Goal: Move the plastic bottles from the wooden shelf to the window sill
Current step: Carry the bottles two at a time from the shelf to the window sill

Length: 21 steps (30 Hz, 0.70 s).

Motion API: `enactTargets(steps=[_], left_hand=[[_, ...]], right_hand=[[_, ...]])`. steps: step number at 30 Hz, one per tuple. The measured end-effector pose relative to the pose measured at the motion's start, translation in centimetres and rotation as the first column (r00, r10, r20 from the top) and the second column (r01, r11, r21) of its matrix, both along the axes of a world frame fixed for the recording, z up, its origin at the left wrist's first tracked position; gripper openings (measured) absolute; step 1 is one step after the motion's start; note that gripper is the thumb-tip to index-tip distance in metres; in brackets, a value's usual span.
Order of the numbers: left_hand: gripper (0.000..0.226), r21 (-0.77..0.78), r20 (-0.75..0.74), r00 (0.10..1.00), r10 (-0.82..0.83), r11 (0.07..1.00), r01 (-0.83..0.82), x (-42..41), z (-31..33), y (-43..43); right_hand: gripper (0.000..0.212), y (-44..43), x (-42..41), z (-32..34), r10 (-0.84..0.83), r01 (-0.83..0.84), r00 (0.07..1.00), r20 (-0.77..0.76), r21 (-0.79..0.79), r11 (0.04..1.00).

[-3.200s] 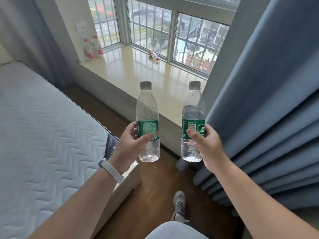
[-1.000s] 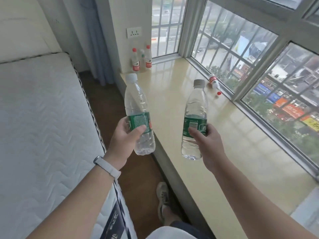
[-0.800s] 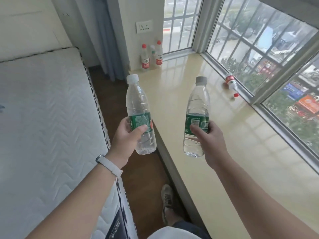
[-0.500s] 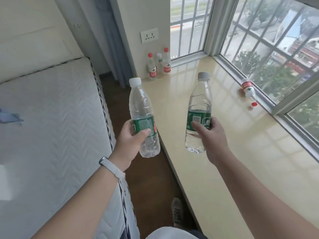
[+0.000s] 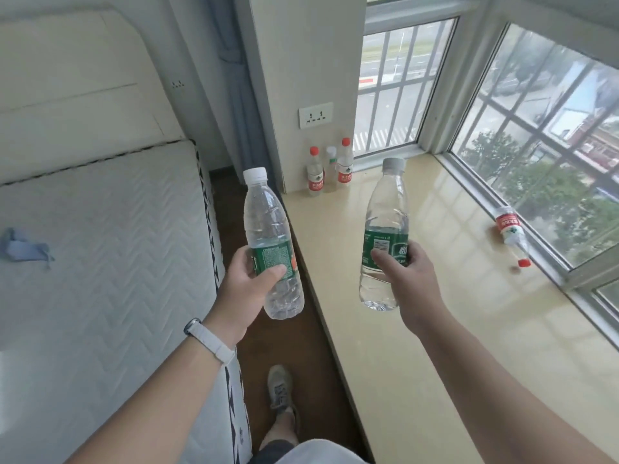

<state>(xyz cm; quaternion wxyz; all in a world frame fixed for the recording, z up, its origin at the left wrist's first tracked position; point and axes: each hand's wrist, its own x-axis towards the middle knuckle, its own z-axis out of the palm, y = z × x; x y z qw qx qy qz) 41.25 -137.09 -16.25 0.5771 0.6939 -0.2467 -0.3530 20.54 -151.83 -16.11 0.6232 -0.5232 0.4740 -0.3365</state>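
My left hand (image 5: 249,289) grips a clear green-labelled bottle with a white cap (image 5: 268,226), held upright over the floor gap beside the sill's front edge. My right hand (image 5: 407,279) grips a second green-labelled bottle with a grey cap (image 5: 387,216), held tilted slightly above the beige window sill (image 5: 418,329). Three small bottles (image 5: 330,170), two with red labels and red caps, stand together at the sill's far corner against the wall. A red-labelled bottle (image 5: 510,229) lies on its side by the window frame at the right.
A bare white mattress (image 5: 100,262) fills the left, with a blue cloth scrap (image 5: 20,246) on it. A narrow strip of wooden floor (image 5: 268,339) runs between bed and sill, with my shoe (image 5: 280,390) on it. A wall socket (image 5: 315,114) sits above the standing bottles.
The view has swung left and moved along the sill towards the far corner; the standing bottles look closer. Both hands still hold their bottles, the right one now over the sill.
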Motion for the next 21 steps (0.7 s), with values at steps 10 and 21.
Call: enactTargets(steps=[10,21], left_hand=[[0.04,-0.064,-0.053,0.992,-0.111,0.992,0.108,11.7,-0.9,-8.4],[0.042,-0.093,-0.1,0.973,-0.206,0.976,0.197,22.0,-2.3,-13.1]], right_hand=[[0.028,-5.1,11.6,1.1,-0.1,0.098,0.993,-0.069,-0.031,0.995],[0.043,-7.9,21.3,0.8,-0.162,0.156,0.979,-0.125,-0.057,0.986]])
